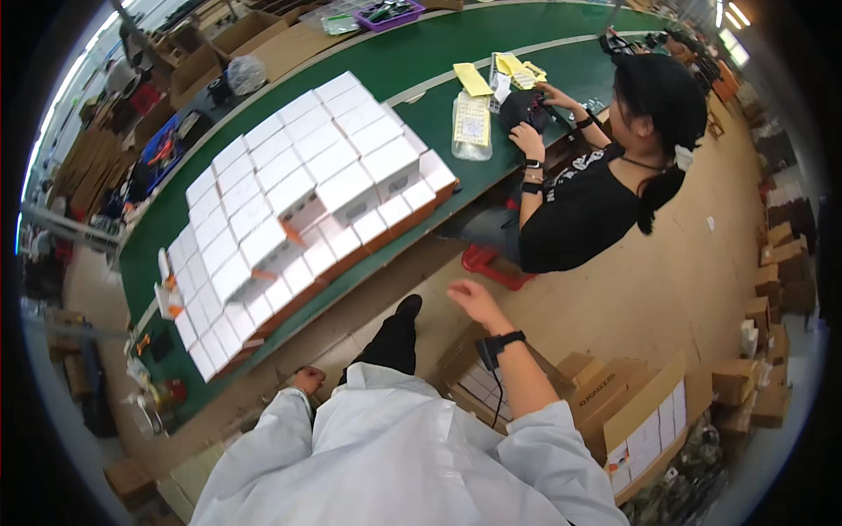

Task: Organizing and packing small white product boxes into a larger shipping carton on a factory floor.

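My right hand hangs in the air over the floor, in front of the table edge, with fingers loosely apart and nothing in it. A black band with a hanging cord sits on that wrist. My left hand is low beside my body, its fingers curled in with nothing visible in them. Nearest to it stands a large block of white boxes, stacked in layers on the green table. Some boxes show orange sides. Neither hand touches the boxes.
A seated co-worker handles a dark item beside yellow sheets and a plastic bag. A red stool stands under the co-worker. Open cartons of white boxes stand at my right. A purple basket is across the table.
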### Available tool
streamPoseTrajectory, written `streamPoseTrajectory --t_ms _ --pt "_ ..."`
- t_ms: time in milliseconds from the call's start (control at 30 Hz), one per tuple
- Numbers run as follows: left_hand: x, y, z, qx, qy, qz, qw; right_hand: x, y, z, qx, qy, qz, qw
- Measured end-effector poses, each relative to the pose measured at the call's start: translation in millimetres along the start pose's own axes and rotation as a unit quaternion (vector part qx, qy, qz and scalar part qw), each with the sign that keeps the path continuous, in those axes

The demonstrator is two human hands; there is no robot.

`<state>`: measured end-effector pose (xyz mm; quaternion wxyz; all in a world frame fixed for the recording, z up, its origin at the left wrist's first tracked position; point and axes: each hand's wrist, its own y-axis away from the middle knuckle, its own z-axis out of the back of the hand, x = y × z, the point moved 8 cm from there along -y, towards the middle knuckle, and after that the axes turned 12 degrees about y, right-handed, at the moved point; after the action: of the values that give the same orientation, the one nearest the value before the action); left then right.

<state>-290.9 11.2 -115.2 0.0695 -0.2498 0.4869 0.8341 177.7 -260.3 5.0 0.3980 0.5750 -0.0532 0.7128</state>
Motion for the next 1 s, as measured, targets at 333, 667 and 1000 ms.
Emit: streamPoseTrajectory --t_ms 333,667,1000 --pt "14 -20 71 -0.003 -0.014 -0.108 0.994 117 -191 99 -0.184 0.459 0.041 0.868" --pt "0 -18 103 -0.098 0.120 -0.027 0.988 115 -188 89 -0.205 0.492 0.059 0.844" --pt "1 -16 118 -0.186 0.222 -0.032 0.957 90 -204 101 -0.190 0.441 -0.009 0.877"
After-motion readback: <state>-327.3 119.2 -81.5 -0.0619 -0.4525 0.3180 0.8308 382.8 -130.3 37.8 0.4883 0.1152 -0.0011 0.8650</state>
